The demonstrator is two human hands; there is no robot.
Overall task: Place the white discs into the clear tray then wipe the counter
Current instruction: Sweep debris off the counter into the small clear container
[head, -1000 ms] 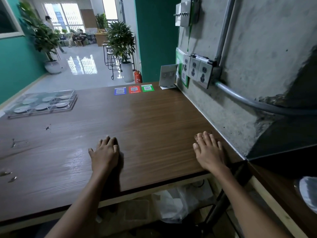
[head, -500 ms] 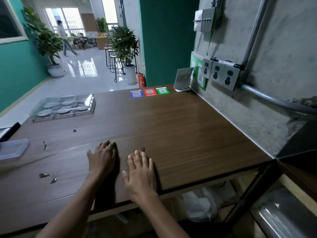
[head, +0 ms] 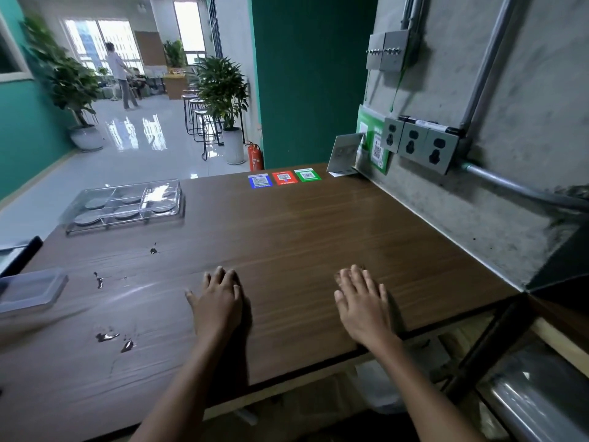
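Observation:
The clear tray (head: 173, 204) stands at the far left of the brown wooden counter (head: 302, 237), its compartments holding several white discs (head: 94, 204). My left hand (head: 219, 303) lies flat on the counter near the front edge, fingers straight and holding nothing. My right hand (head: 361, 303) lies flat the same way, about a hand's width to the right. Both hands are well away from the tray. Small wet spots (head: 106, 337) sit on the counter left of my left hand.
A clear plastic lid or box (head: 30, 290) lies at the left edge. Blue, red and green QR cards (head: 284, 178) are at the far edge. A concrete wall with sockets (head: 414, 143) bounds the right side. A small card stand (head: 345, 154) leans in the far corner.
My right hand slid left next to my left hand, then back right to where it lies now. The view swung left, bringing the tray and the lid further into sight.

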